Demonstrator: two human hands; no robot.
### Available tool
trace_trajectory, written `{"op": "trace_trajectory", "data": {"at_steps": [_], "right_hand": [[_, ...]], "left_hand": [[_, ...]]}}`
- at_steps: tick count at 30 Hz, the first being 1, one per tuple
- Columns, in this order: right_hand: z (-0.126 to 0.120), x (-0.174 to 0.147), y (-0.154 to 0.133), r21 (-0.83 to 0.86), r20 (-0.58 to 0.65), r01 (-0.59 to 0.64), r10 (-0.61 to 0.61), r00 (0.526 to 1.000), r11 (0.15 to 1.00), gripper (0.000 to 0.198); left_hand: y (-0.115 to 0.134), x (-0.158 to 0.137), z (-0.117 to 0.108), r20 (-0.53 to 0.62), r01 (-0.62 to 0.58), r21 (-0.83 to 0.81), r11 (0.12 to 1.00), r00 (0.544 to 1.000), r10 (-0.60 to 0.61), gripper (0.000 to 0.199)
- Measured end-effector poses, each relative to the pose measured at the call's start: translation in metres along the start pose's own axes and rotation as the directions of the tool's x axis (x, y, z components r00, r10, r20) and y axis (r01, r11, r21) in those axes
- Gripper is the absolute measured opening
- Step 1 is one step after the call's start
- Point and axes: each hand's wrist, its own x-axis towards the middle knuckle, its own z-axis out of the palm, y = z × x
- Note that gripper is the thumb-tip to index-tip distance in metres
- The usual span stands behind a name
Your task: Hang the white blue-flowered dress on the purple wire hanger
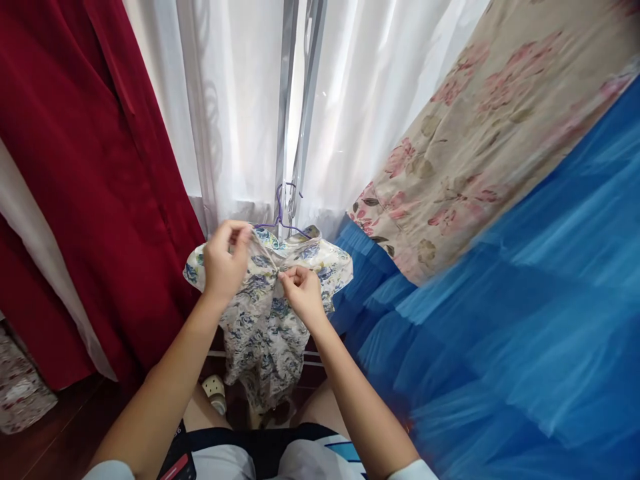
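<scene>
A small cream garment with a blue flower print [265, 333] hangs on a purple hanger [281, 213] in front of me. My left hand [225, 260] pinches the fabric near the garment's left shoulder. My right hand [301, 291] grips the front of the garment near its collar, fingers closed on the cloth. The hanger's hook sits against a metal window frame [295, 120] between white curtains.
A dark red curtain [90, 173] hangs at the left. White sheer curtains [235, 107] cover the window behind. A blue tulle fabric [510, 320] and a beige cloth with pink flowers [480, 133] fill the right. A slipper [215, 390] lies on the dark wooden floor.
</scene>
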Motion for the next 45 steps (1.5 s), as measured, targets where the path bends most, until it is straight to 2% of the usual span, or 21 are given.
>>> {"op": "trace_trajectory", "data": {"at_steps": [2,4,5,7,9,10,13,15,17,20,22,24,26,28,30,32,36,38,40,42,45], "right_hand": [[-0.005,-0.009,0.006,0.034,0.035,-0.033,0.032,0.999,0.999,0.023],[-0.01,-0.02,0.008,0.054,0.052,-0.045,0.043,0.998,0.998,0.023],[-0.012,-0.025,0.008,0.05,0.06,-0.048,0.045,0.997,0.998,0.023],[-0.014,-0.034,0.009,0.025,0.08,-0.053,0.05,0.996,0.998,0.023],[-0.016,-0.04,0.013,0.012,0.09,-0.068,0.066,0.994,0.998,0.023],[-0.018,-0.042,0.017,0.017,0.087,-0.084,0.082,0.993,0.996,0.023],[-0.029,-0.05,0.038,0.062,0.034,-0.143,0.141,0.989,0.988,0.025],[-0.041,-0.058,0.06,0.084,-0.013,-0.179,0.181,0.983,0.98,0.027],[-0.055,-0.069,0.083,0.081,-0.051,-0.216,0.22,0.974,0.973,0.028],[-0.07,-0.087,0.108,-0.024,-0.033,-0.299,0.298,0.954,0.954,0.029],[-0.075,-0.098,0.109,-0.174,0.0,-0.271,0.276,0.961,0.947,0.018],[-0.077,-0.106,0.096,-0.281,0.097,-0.146,0.18,0.979,0.948,0.028],[-0.075,-0.111,0.077,-0.237,0.293,-0.063,0.133,0.947,0.969,0.054],[-0.07,-0.115,0.058,-0.093,0.476,-0.115,0.145,0.867,0.989,0.06],[-0.065,-0.118,0.046,0.03,0.519,-0.202,0.157,0.84,0.979,0.052],[-0.066,-0.121,0.041,0.094,0.48,-0.252,0.178,0.859,0.963,0.044],[-0.092,-0.117,0.034,0.045,0.436,-0.306,0.257,0.862,0.951,0.036],[-0.114,-0.104,0.026,-0.07,0.374,-0.279,0.285,0.882,0.958,0.027],[-0.137,-0.081,0.018,-0.178,0.354,-0.217,0.268,0.896,0.96,0.025],[-0.155,-0.047,0.01,-0.202,0.38,-0.123,0.193,0.905,0.972,0.026],[-0.168,0.012,0.004,-0.093,0.129,0.006,0.007,0.992,0.996,0.031]], "left_hand": [[-0.031,0.012,-0.015,-0.114,0.112,-0.051,0.992,0.987,-0.117,0.02],[-0.07,0.018,-0.031,-0.215,0.247,-0.123,0.961,0.939,-0.269,0.021],[-0.09,0.017,-0.037,-0.284,0.338,-0.189,0.922,0.88,-0.381,0.018],[-0.125,0.005,-0.043,-0.35,0.538,-0.385,0.75,0.666,-0.658,0.011],[-0.145,-0.02,-0.04,-0.257,0.671,-0.527,0.522,0.46,-0.85,0.008],[-0.149,-0.035,-0.035,-0.179,0.717,-0.553,0.425,0.396,-0.901,0.008],[-0.142,-0.086,-0.013,0.058,0.812,-0.531,0.244,0.322,-0.945,0.007],[-0.126,-0.113,0.002,0.207,0.844,-0.509,0.169,0.311,-0.927,0.008],[-0.102,-0.128,0.015,0.351,0.85,-0.51,0.136,0.349,-0.869,0.018],[-0.055,-0.133,0.031,0.541,0.814,-0.56,0.153,0.5,-0.677,0.023],[-0.02,-0.13,0.038,0.618,0.79,-0.58,0.198,0.585,-0.526,0.02],[0.012,-0.128,0.044,0.662,0.776,-0.548,0.313,0.631,-0.404,0.018],[0.037,-0.128,0.049,0.693,0.727,-0.48,0.491,0.657,-0.297,0.017],[0.05,-0.131,0.051,0.692,0.636,-0.407,0.656,0.683,-0.233,0.018],[0.05,-0.136,0.05,0.679,0.564,-0.346,0.75,0.702,-0.214,0.022],[0.042,-0.146,0.045,0.715,0.575,-0.316,0.755,0.667,-0.209,0.036],[0.022,-0.178,0.031,0.889,0.801,-0.214,0.56,0.397,-0.229,0.044],[0.015,-0.192,0.025,0.908,0.855,-0.162,0.492,0.324,-0.265,0.04],[0.011,-0.198,0.019,0.884,0.84,-0.133,0.526,0.341,-0.32,0.032],[0.007,-0.193,0.013,0.831,0.752,-0.074,0.655,0.41,-0.376,0.027],[0.0,-0.174,0.001,0.767,0.583,0.023,0.812,0.511,-0.388,0.024]]}}
